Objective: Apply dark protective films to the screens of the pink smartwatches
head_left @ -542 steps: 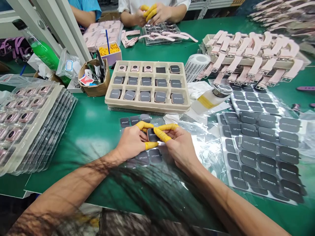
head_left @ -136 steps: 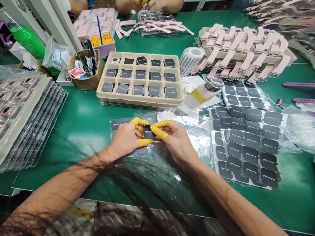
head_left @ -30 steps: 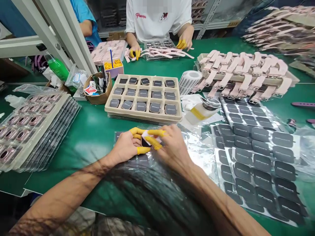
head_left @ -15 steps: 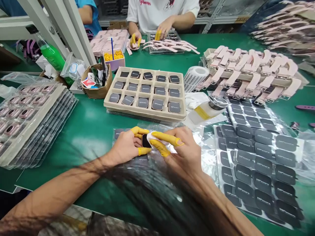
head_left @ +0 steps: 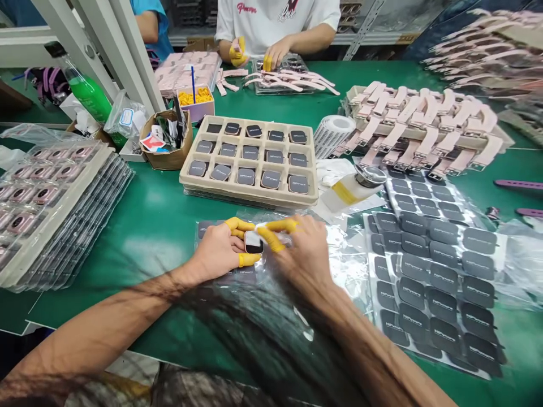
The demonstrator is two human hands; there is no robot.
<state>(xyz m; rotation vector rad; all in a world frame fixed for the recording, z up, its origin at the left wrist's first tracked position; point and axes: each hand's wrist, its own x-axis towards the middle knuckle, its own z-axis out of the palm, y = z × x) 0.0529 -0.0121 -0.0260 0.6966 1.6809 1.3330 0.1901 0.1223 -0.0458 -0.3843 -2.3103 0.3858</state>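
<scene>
Left hand [head_left: 215,250] is gripping a watch [head_left: 253,247] in its fingers. Right hand [head_left: 304,244] is pinching white cloth [head_left: 259,226] at the watch's one o'clock edge.

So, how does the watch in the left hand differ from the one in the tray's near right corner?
The held watch shows a glossy dark face; the tray watch wears a matte grey cover with pale lettering. The held watch is gripped in the left hand, while the tray watch lies in a compartment of the tray. Both are rounded squares with dark fronts.
</scene>
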